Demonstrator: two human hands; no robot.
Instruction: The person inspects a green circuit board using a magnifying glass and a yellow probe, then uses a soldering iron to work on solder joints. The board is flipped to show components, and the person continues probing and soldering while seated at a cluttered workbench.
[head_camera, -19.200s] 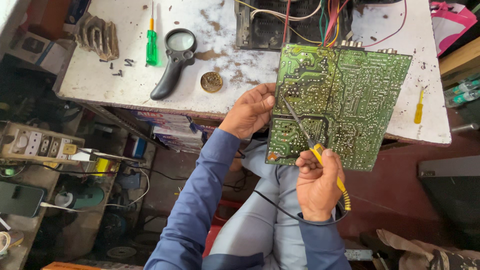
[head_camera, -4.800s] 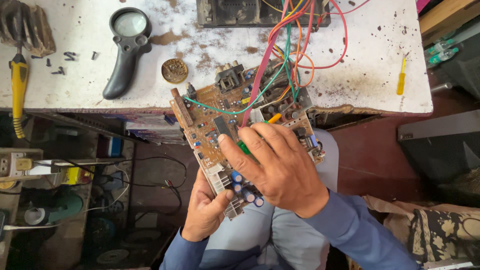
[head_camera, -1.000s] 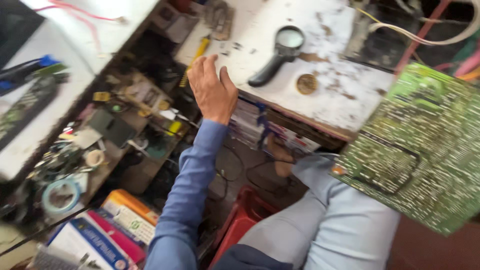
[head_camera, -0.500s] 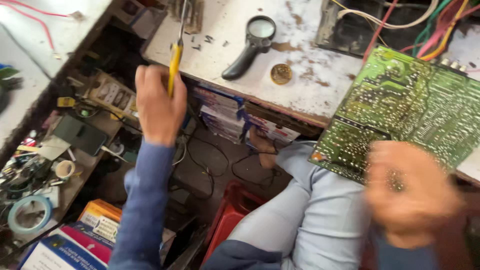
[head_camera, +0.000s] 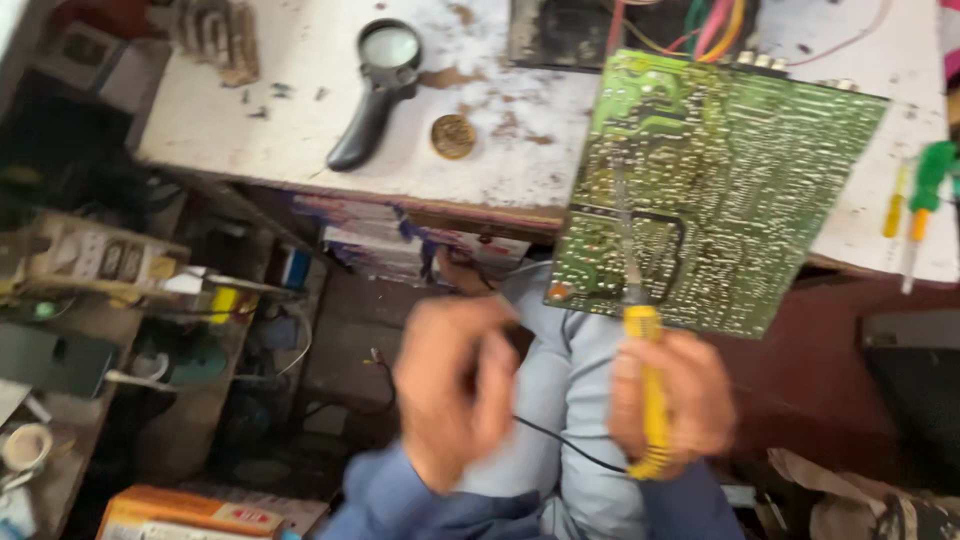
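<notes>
While the right hand (head_camera: 668, 400) clasps a yellow tool (head_camera: 648, 385), the stained white bench (head_camera: 300, 130) looks cluttered, blurry.

A magnifying glass (head_camera: 375, 95) lies near the bench's (head_camera: 300, 140) front edge, a round tin (head_camera: 453, 136) just right, circuit board (head_camera: 720, 190) overhanging beyond.

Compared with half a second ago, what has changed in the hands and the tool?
The left hand came down from the bench to the lap. The yellow-handled soldering iron passed to the right hand, which now holds it, tip on the green circuit board. Board, magnifier and round tin stayed.
</notes>
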